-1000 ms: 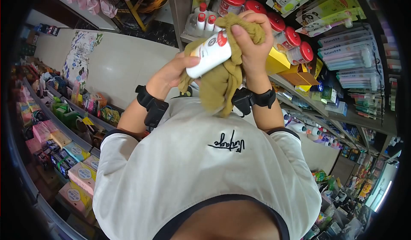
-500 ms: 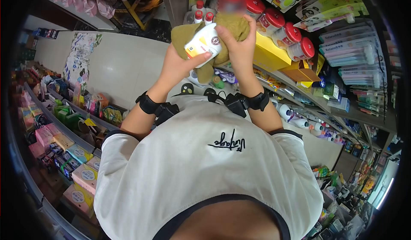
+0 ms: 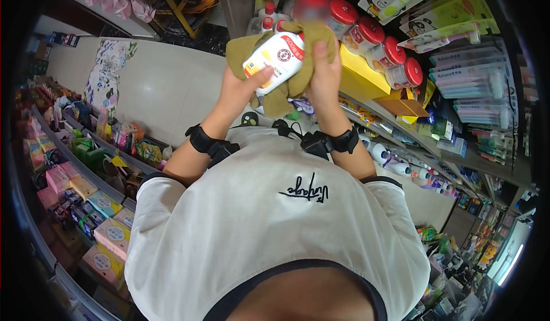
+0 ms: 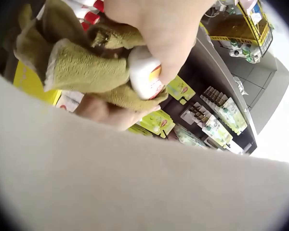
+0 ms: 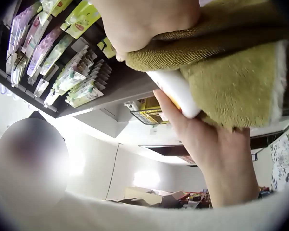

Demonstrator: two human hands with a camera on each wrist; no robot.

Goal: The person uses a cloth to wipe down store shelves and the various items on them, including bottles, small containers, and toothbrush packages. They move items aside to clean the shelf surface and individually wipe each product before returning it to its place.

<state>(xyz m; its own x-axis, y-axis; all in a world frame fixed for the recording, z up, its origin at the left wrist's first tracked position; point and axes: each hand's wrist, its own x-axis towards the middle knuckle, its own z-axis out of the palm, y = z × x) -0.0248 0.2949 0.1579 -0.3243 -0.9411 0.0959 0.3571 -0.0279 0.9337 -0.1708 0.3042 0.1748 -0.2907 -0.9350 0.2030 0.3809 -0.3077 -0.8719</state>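
A white bottle with a red band, a yellow patch and a round emblem lies tilted between both hands in the head view. My left hand grips its lower end, thumb across the front label. An olive-green cloth is bunched behind and around the bottle. My right hand holds a fold of this cloth at the bottle's top end, covering most of the red cap. In the right wrist view the cloth wraps over the white bottle. The left wrist view shows the bottle's base beneath my left thumb.
Red-lidded jars line the shelf just beyond my right hand, above a yellow box. Small red-capped bottles stand behind the cloth. Packaged toothbrushes hang at the right. Low shelves with boxed goods run along the left.
The bottle has turned so its label faces up, and the cloth is now gathered around it. My right hand has shifted down and left with the cloth, close along the bottle's top.
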